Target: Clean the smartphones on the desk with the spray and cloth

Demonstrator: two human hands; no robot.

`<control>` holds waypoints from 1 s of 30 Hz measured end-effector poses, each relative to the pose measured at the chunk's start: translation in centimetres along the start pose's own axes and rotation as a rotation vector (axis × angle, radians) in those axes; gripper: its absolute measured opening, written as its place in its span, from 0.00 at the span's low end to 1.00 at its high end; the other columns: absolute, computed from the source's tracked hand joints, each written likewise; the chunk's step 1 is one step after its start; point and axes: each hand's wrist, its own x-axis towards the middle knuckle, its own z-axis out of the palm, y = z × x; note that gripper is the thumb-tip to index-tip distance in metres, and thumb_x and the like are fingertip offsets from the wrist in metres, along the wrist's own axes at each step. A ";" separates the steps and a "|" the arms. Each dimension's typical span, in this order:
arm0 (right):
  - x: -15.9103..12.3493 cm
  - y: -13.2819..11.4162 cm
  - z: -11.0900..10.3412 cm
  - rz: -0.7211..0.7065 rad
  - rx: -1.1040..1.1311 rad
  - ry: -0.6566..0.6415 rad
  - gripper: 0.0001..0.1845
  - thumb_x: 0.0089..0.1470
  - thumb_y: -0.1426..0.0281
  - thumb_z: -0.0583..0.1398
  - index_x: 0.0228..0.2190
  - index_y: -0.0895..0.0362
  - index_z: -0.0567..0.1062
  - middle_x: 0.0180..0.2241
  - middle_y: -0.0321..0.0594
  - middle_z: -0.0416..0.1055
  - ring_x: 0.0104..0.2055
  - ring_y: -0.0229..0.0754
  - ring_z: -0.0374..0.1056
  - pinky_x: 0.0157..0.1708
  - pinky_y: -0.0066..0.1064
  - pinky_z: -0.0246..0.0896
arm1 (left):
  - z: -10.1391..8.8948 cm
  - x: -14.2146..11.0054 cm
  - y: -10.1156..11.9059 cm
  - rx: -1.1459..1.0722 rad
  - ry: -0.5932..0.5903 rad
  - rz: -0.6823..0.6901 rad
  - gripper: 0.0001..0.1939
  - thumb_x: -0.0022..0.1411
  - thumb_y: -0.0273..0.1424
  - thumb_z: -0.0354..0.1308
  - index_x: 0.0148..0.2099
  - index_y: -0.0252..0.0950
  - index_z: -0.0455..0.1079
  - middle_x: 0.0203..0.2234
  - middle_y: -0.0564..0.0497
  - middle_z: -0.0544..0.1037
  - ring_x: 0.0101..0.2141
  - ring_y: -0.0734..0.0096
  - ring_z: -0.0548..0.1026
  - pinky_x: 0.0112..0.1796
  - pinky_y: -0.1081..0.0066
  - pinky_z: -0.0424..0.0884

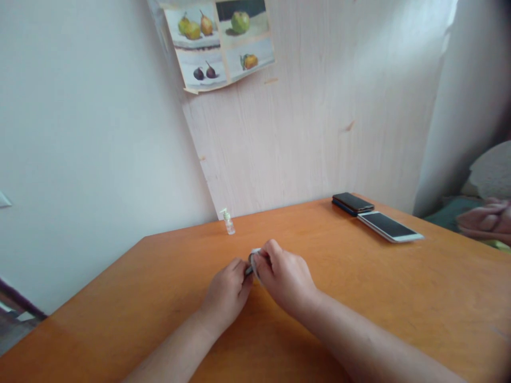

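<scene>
Above the middle of the table, my left hand [227, 290] is closed on a small dark, narrow thing [249, 270]. Its kind does not show, since fingers cover most of it. My right hand [286, 277] pinches a thin whitish piece [255, 258], perhaps cloth or tissue, that curls around the dark thing's end. The two hands almost meet, with the right one slightly higher and farther from me. Beyond them a small clear pump bottle [229, 223] stands upright near the far edge.
On the orange-brown table [120, 298], a white phone or tablet [391, 225] and a dark phone [353, 203] lie at the back right. Fruit pictures [221, 48] hang on the panel behind. Another person's hand [485, 221] appears beyond the right edge.
</scene>
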 end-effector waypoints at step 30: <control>0.3 1.1 -0.4 -0.012 -0.122 0.081 0.11 0.63 0.61 0.51 0.32 0.53 0.65 0.26 0.33 0.74 0.25 0.39 0.68 0.24 0.29 0.40 | 0.0 0.1 0.2 0.043 -0.017 -0.001 0.11 0.69 0.34 0.46 0.41 0.38 0.70 0.33 0.49 0.72 0.34 0.67 0.73 0.35 0.70 0.66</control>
